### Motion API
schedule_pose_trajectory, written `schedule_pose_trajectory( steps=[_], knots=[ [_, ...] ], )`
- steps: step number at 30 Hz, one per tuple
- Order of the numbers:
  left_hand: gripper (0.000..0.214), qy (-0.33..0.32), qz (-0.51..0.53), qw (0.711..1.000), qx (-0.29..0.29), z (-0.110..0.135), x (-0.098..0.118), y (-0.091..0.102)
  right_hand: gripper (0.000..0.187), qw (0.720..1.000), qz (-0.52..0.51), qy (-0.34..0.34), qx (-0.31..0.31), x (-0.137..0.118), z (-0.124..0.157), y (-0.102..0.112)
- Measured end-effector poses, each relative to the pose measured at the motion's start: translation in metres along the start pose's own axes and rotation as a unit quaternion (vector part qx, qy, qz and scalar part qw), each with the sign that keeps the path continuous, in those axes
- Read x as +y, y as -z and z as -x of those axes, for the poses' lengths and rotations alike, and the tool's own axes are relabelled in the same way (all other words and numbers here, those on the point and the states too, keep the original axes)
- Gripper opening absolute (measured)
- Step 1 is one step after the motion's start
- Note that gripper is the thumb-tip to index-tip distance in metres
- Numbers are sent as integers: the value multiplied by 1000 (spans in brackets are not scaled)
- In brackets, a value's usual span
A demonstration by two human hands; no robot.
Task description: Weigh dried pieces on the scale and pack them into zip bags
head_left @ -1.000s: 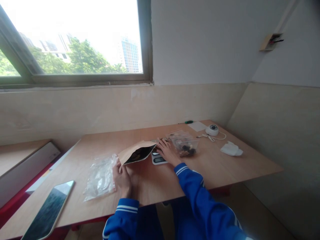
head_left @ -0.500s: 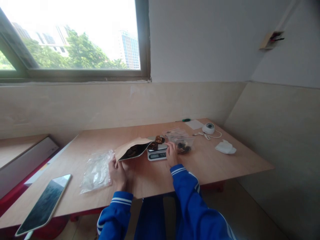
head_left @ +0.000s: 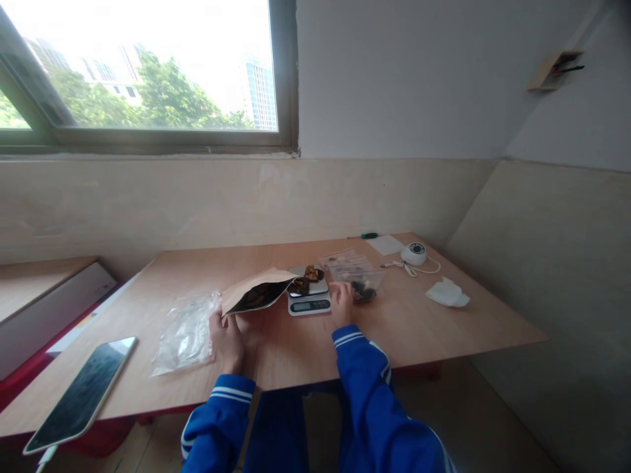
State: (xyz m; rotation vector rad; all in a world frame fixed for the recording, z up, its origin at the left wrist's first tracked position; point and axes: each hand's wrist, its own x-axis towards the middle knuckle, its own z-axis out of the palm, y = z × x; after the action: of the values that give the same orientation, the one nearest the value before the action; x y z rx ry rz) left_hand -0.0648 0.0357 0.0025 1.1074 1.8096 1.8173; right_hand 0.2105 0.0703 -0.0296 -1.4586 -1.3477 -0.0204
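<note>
Widely, a tan bag point(head_left: 254, 280) gapes, dark inside, gripped at eight o'clock by the left hand point(head_left: 227, 338); the right hand point(head_left: 342, 303), at three, curls, grip unclear.

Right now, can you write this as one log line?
left hand: holds open paper bag | right hand: beside scale, contact unclear | on scale: brown pieces | right of scale: clear bags

The wood-topped table point(head_left: 419, 322) bears a smartphone point(head_left: 81, 397) crossing its near edge at left, clear plastic packaging point(head_left: 185, 338), a digital scale point(head_left: 309, 306), and zip-lock bags point(head_left: 367, 279) just beside that. Toward the right end lie a green-handled screwdriver point(head_left: 369, 235), a white sheet point(head_left: 384, 245), a dome camera point(head_left: 414, 254) with cable, and a crumpled tissue point(head_left: 447, 293).
</note>
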Motion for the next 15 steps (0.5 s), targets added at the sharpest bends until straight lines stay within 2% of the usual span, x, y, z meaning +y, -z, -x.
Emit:
schedule_pose_trajectory(
  steps=[5,8,10,13,15],
  knots=[
    [31,5,10,1000,5,-1,-2,0,32,999,-43,-9,24,-4,-3,2],
    [30,14,-4,1000,4,-1,-2,1,29,996,-79,11,42,-18,0,11],
    [30,17,-18,1000,5,-1,-2,1,26,991,-114,44,48,-39,7,22],
    [28,15,-25,1000,5,-2,-2,0,29,981,-160,108,35,-91,20,42],
    [28,11,-24,1000,5,-2,-3,0,36,971,-165,169,-42,-129,26,50]
  ],
)
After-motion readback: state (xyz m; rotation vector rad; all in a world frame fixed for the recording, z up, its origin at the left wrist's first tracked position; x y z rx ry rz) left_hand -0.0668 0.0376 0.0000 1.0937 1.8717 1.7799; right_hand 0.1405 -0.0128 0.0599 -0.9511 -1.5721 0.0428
